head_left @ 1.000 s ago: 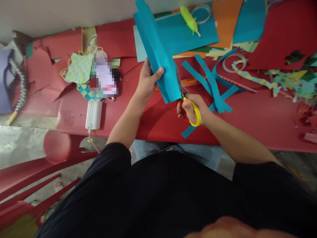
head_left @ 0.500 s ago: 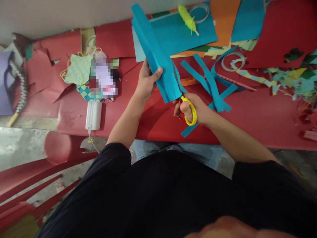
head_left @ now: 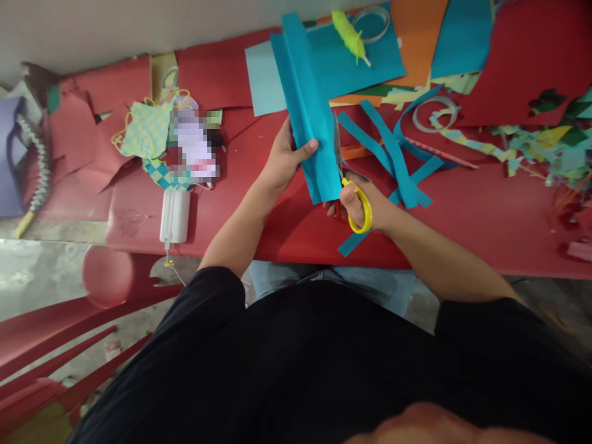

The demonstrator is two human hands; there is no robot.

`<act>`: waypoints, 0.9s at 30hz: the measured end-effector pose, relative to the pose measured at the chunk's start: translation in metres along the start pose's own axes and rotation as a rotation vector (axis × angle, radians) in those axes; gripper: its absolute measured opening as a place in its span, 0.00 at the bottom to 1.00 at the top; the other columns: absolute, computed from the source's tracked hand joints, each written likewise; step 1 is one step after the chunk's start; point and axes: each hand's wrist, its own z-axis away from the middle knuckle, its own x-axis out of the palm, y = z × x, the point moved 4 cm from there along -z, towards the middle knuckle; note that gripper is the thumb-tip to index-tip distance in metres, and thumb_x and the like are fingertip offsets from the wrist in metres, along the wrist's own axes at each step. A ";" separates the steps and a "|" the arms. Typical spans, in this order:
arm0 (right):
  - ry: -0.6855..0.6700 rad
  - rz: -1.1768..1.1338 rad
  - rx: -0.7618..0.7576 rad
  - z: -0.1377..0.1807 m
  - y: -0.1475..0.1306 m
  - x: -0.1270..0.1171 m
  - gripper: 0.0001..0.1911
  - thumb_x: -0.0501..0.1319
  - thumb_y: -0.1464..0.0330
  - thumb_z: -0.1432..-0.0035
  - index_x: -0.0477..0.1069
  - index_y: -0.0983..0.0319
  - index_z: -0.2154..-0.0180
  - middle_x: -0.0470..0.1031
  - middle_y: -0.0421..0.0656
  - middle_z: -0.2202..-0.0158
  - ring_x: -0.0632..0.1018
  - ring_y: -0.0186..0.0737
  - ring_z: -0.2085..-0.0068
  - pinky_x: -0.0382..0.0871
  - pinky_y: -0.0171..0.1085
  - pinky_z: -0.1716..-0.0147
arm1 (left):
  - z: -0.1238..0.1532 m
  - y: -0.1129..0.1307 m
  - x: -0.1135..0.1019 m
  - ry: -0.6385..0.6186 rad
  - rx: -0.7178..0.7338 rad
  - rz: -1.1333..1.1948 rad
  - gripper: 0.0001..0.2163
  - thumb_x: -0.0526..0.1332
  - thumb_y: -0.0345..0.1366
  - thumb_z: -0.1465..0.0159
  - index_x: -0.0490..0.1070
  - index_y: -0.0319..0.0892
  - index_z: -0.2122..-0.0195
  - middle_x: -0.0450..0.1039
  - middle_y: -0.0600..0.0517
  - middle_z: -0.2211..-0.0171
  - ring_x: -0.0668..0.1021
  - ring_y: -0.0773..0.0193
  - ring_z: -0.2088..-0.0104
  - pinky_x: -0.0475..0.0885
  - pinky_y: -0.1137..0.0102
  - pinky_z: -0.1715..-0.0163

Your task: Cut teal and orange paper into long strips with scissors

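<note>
A creased sheet of blue paper (head_left: 311, 117) is held up over the red table, long side pointing away from me. My left hand (head_left: 287, 157) grips its left edge, thumb on top and the other fingers underneath. In my right hand (head_left: 358, 200) is a pair of scissors (head_left: 358, 216) with one yellow and one red handle. Their blades lie along the right edge of the sheet, near its lower corner. Part of the blades and the fingers in the red loop are hidden. Several cut blue paper strips (head_left: 393, 154) lie just right of the scissors.
Coloured sheets, an orange one (head_left: 416, 43) among them, lie along the wall, with a yellow yarn bundle (head_left: 348, 36) and a tape roll (head_left: 435, 115). At left are a woven paper piece (head_left: 147, 128) and a white power bank (head_left: 174, 214). Paper scraps (head_left: 550, 154) heap at right.
The blue sheet has swung more upright and shifted right and slightly towards me, my left hand moving with it. The scissors' blades now show beside its right edge.
</note>
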 end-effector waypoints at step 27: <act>0.057 -0.023 0.036 -0.006 0.003 0.001 0.42 0.67 0.28 0.44 0.72 0.58 0.52 0.78 0.44 0.67 0.83 0.47 0.66 0.83 0.46 0.65 | 0.000 -0.006 0.001 0.056 -0.028 0.068 0.38 0.75 0.57 0.36 0.66 0.46 0.31 0.78 0.42 0.36 0.74 0.38 0.26 0.74 0.42 0.27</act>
